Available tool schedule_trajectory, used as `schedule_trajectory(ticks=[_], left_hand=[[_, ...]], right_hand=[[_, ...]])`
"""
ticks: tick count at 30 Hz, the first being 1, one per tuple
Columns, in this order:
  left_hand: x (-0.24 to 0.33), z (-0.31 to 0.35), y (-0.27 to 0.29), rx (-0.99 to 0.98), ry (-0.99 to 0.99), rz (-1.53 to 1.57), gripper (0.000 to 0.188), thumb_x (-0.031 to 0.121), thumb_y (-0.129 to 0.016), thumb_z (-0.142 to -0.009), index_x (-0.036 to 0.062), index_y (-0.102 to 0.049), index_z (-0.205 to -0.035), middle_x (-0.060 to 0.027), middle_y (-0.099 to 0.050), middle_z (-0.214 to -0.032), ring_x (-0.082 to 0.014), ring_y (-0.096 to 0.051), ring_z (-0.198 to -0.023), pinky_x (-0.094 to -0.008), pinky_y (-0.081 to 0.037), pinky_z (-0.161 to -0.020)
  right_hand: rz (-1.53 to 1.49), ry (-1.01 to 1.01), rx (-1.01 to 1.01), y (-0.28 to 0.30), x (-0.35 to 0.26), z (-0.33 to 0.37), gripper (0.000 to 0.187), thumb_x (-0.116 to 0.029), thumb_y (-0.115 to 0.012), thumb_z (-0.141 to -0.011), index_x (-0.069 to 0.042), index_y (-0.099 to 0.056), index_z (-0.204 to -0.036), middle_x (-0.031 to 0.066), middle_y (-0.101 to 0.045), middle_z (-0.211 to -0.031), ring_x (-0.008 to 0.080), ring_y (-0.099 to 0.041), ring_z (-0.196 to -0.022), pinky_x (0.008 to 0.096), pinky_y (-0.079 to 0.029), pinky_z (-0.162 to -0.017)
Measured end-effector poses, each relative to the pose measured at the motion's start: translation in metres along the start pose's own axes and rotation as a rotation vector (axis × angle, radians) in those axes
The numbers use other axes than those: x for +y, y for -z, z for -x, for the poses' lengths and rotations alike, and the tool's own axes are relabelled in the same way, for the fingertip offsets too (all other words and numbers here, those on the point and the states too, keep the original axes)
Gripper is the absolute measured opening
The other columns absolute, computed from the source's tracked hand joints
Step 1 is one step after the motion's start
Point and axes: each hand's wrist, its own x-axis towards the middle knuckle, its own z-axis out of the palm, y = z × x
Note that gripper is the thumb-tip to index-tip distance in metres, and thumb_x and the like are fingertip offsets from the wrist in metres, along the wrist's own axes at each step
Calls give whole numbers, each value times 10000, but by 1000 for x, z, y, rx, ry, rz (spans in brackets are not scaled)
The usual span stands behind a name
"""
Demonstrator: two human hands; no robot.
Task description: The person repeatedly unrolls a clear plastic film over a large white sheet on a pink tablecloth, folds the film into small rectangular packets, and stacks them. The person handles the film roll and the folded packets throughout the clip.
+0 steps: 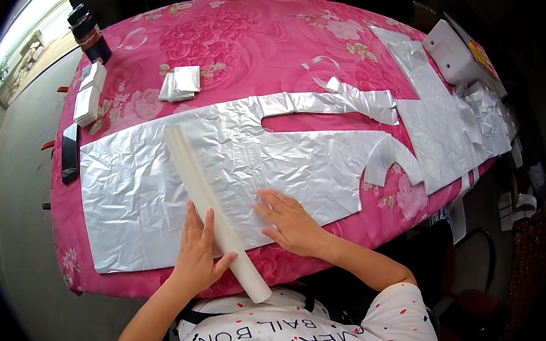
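A white plastic apron (pixel 132 196) lies spread out across the table, wrinkled, its neck and strap parts toward the right. Slanting over it is a long pale tube (pixel 196 171), whose near end sticks out past the table edge toward my body. My left hand (pixel 199 255) rests against the tube's left side, fingers stretched out and thumb laid across it. To the right of the tube, my right hand (pixel 291 226) is spread on the plastic with nothing in its grasp.
More white plastic aprons (pixel 442 136) overlap at the right, beside a white box (pixel 454 54). Small folded white packets (pixel 181 82) lie at the back, with stacked packets (pixel 88 96), a phone (pixel 70 152) and a dark bottle (pixel 89 34) along the left edge. Pink floral cloth (pixel 262 48) covers the table.
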Motion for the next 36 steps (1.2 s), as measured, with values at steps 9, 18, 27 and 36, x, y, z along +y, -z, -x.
schedule_trajectory(ticks=[9,18,27,36], left_hand=[[29,-52,-29,29,-161,22,834,373,-614,-800,-9,-186,-1406,-319,-30,-1452,-488,-90,-1340,-514,-163,-1080],[23,-58,-40,20,-338,8,749,426,-581,-794,-16,-336,-1347,-297,-141,-1446,-464,-147,-1340,-485,-191,-1086],[56,-76,-39,15,-228,-145,698,400,-620,-748,15,-422,-1295,-287,-145,-1447,-456,-123,-1351,-516,-174,-1079],[70,-74,-48,-1,-157,-140,702,356,-631,-738,-17,-405,-1289,-288,-147,-1445,-445,-121,-1355,-525,-159,-1080]], right_hand=[[433,-414,264,65,118,63,574,-357,-521,-862,-79,-399,-1348,153,-352,-1411,312,-328,-1296,463,-268,-1019],[879,-1131,344,150,137,117,398,-265,-540,-844,10,-572,-1130,156,-556,-1214,335,-415,-1216,538,-237,-992],[149,-124,173,34,56,16,558,-276,-556,-864,-83,-384,-1359,168,-275,-1451,319,-276,-1335,424,-227,-1085],[400,-581,582,107,211,98,357,-144,-450,-897,28,-534,-1199,177,-498,-1288,298,-457,-1216,349,-347,-1027]])
